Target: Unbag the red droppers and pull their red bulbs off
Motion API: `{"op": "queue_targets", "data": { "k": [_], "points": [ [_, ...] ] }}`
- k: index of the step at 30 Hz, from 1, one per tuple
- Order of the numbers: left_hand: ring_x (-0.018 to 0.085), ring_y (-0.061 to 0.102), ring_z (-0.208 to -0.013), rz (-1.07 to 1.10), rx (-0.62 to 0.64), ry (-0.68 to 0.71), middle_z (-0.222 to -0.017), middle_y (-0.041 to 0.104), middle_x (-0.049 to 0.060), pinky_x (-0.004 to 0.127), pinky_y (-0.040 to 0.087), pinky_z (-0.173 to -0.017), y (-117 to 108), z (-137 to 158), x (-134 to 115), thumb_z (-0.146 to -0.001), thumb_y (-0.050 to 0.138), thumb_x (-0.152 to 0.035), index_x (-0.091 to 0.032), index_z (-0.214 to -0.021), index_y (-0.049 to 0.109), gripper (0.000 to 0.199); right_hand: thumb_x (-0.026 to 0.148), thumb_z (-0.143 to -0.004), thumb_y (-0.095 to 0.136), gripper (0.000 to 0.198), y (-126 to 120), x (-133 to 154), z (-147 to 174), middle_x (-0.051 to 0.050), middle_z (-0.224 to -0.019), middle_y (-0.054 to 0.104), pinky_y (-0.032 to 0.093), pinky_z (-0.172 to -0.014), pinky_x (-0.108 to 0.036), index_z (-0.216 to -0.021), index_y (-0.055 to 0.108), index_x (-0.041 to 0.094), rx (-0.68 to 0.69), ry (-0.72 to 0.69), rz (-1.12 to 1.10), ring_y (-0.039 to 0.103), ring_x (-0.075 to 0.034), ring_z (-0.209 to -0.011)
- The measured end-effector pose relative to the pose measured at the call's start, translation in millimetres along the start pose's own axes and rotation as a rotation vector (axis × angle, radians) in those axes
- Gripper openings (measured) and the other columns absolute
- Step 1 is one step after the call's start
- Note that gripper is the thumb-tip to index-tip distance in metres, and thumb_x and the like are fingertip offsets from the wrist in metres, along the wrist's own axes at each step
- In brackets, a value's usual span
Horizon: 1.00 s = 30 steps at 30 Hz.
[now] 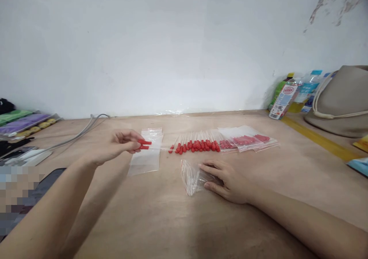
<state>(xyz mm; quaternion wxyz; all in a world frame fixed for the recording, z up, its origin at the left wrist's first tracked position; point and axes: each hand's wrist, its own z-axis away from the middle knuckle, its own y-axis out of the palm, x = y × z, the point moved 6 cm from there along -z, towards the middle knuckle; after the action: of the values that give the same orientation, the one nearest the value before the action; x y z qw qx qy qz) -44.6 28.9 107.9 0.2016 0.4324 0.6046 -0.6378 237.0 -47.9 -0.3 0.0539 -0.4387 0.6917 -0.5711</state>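
While my right hand (227, 180) rests, fingers parted, on the crumpled clear bag (189, 179), nearer me than the red-tipped row (198, 146), the bag's film could slide or fold over under uneven pressure. My left hand (123, 142) pinches what look like two red pieces (146, 142), left of the row by flat bags (147, 162); a loose pinch could drop one. Right of the row, filled bags (244, 140) overlap; a nudge might spread them.

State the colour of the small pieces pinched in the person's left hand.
The pieces are red, showing best in the head view.
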Motion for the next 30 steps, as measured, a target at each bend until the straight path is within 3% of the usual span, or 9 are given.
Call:
{"op": "queue_targets", "data": {
  "k": [2,5,8,13,16,22,30],
  "points": [
    [0.020,0.065,-0.073,-0.013,-0.157,0.026,-0.079,0.069,0.005,0.031,0.056,-0.064,-13.9,-1.2,0.9,-0.061,0.069,-0.039,-0.019,-0.082,0.064,0.030,0.039,-0.084,0.048,0.048,-0.7,0.5,0.0,-0.011,-0.124,0.048,0.043,-0.091,-0.040,-0.128,0.042,0.022,-0.006,-0.003,-0.002,0.048,-0.023,-0.110],
    [0.020,0.065,-0.079,-0.049,-0.299,0.128,-0.085,0.069,0.006,0.033,0.054,-0.074,-5.5,-7.1,5.5,-0.065,0.066,-0.040,-0.016,-0.086,0.063,0.032,0.039,-0.084,0.047,0.048,-1.9,1.6,0.0,-0.011,-0.124,0.048,0.043,-0.091,-0.040,-0.128,0.042,0.022,-0.008,-0.006,-0.001,0.049,-0.022,-0.109],
    [0.018,0.064,-0.076,-0.216,-0.378,0.212,-0.087,0.069,0.005,0.032,0.052,-0.073,24.0,-16.6,13.7,-0.072,0.057,-0.037,-0.016,-0.087,0.063,0.026,0.039,-0.084,0.047,0.047,-2.2,2.9,-0.2,-0.011,-0.123,0.048,0.042,-0.092,-0.040,-0.128,0.042,0.022,0.000,-0.013,0.004,0.048,-0.022,-0.109],
    [0.019,0.061,-0.072,-0.580,-0.295,0.271,-0.082,0.067,0.005,0.031,0.047,-0.070,78.7,-29.6,20.5,-0.075,0.048,-0.025,-0.019,-0.090,0.063,0.022,0.038,-0.084,0.047,0.046,-2.7,3.6,-0.7,-0.011,-0.122,0.048,0.041,-0.092,-0.040,-0.127,0.043,0.022,-0.001,-0.013,0.014,0.048,-0.022,-0.108],
    [0.018,0.061,-0.069,-0.459,-0.250,0.167,-0.075,0.066,0.005,0.029,0.046,-0.066,89.0,-34.8,30.8,-0.073,0.053,-0.032,-0.018,-0.086,0.062,0.021,0.038,-0.084,0.047,0.046,-3.2,4.3,-0.9,-0.011,-0.122,0.049,0.042,-0.091,-0.039,-0.127,0.043,0.022,-0.005,-0.019,0.011,0.049,-0.022,-0.107],
    [0.016,0.062,-0.065,0.131,-0.196,-0.113,-0.074,0.066,0.005,0.027,0.048,-0.062,95.8,-42.1,62.1,-0.061,0.065,-0.043,-0.015,-0.085,0.058,0.037,0.038,-0.084,0.048,0.045,-4.0,4.6,-0.8,-0.011,-0.122,0.049,0.043,-0.090,-0.039,-0.126,0.045,0.022,-0.019,-0.019,0.022,0.050,-0.022,-0.107],
    [0.013,0.059,-0.055,0.041,-0.175,-0.146,-0.068,0.064,0.003,0.025,0.045,-0.056,95.5,-40.0,62.0,-0.064,0.062,-0.039,-0.014,-0.082,0.060,0.030,0.039,-0.084,0.046,0.046,-2.4,3.3,0.0,-0.011,-0.123,0.048,0.042,-0.091,-0.039,-0.126,0.044,0.022,-0.009,-0.018,0.032,0.049,-0.022,-0.108]
  ]
}}
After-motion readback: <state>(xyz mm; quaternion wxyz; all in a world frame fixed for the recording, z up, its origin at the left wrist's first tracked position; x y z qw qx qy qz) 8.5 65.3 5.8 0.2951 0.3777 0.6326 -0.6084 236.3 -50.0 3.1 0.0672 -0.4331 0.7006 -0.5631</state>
